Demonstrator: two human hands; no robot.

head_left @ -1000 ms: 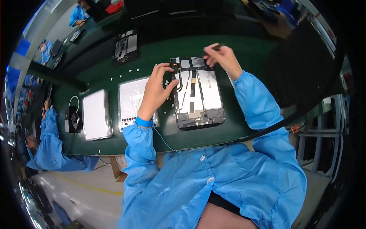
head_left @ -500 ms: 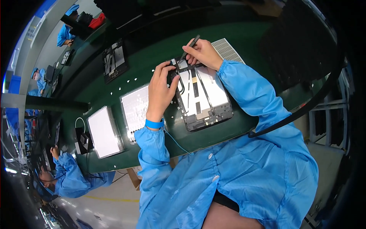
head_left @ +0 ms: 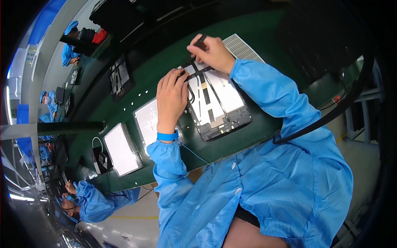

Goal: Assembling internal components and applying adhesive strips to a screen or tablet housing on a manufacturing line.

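Observation:
An opened tablet (head_left: 217, 97) lies on the green bench in front of me, its silvery inner plate, dark strips and black lower boards exposed. Over its upper left edge is my left hand (head_left: 171, 93), fingers bent and held close together, gripping the edge; the fingertips partly hide that corner. My right hand (head_left: 213, 53) is raised just above the tablet's far end. It is closed around dark tweezers (head_left: 201, 40), whose tips are hard to make out. A blue wrist strap (head_left: 167, 136) with a thin cord circles my left wrist.
Left of the tablet lie a clear-covered sheet of small parts (head_left: 147, 118) and a white stack of sheets (head_left: 123, 149). Another opened tablet (head_left: 120, 78) is farther back. A pale gridded tray (head_left: 244, 47) sits beyond my right hand. A co-worker's blue sleeve (head_left: 93, 198) shows at left.
My right hand has lifted the tweezers up and left, away from the tablet's far end. My left fingers have drawn closer together at its edge. The whole view has shifted slightly.

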